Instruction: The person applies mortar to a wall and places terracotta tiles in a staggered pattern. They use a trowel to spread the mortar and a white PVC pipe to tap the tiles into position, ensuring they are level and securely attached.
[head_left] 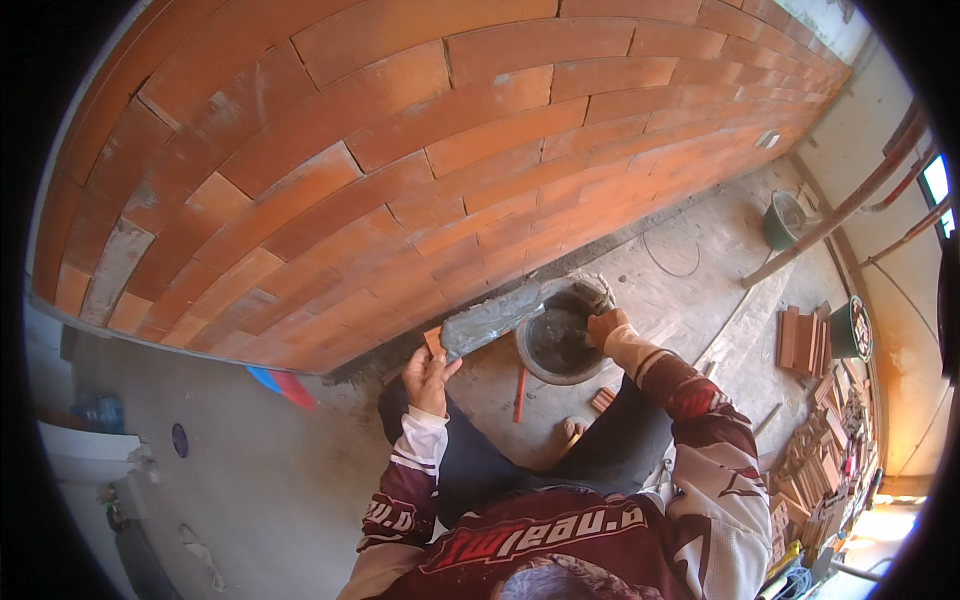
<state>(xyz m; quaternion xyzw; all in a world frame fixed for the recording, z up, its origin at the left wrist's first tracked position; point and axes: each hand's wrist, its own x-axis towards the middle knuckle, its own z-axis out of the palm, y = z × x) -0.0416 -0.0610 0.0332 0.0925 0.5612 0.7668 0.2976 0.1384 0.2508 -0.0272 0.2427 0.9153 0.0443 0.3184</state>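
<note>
My left hand [427,381] grips one end of a brick tile [433,341]. Its upper face is thickly coated with wet grey mortar [490,318], and only a bit of orange shows near my fingers. The tile's far end reaches toward the rim of a round dark bucket [527,352]. Grey mortar [560,338] lies inside that bucket. Over the bucket's right side, my right hand [607,328] is closed, its fingers curled; what they hold is hidden from this angle.
A wall of orange brick tiles [400,190] rises in front of me. A red stick [520,394] lies by the bucket. At right are stacked tiles [803,338], a green bucket [852,328], a heap of loose tiles [815,450] and slanting poles [850,200]. Another bucket [783,221] stands farther off.
</note>
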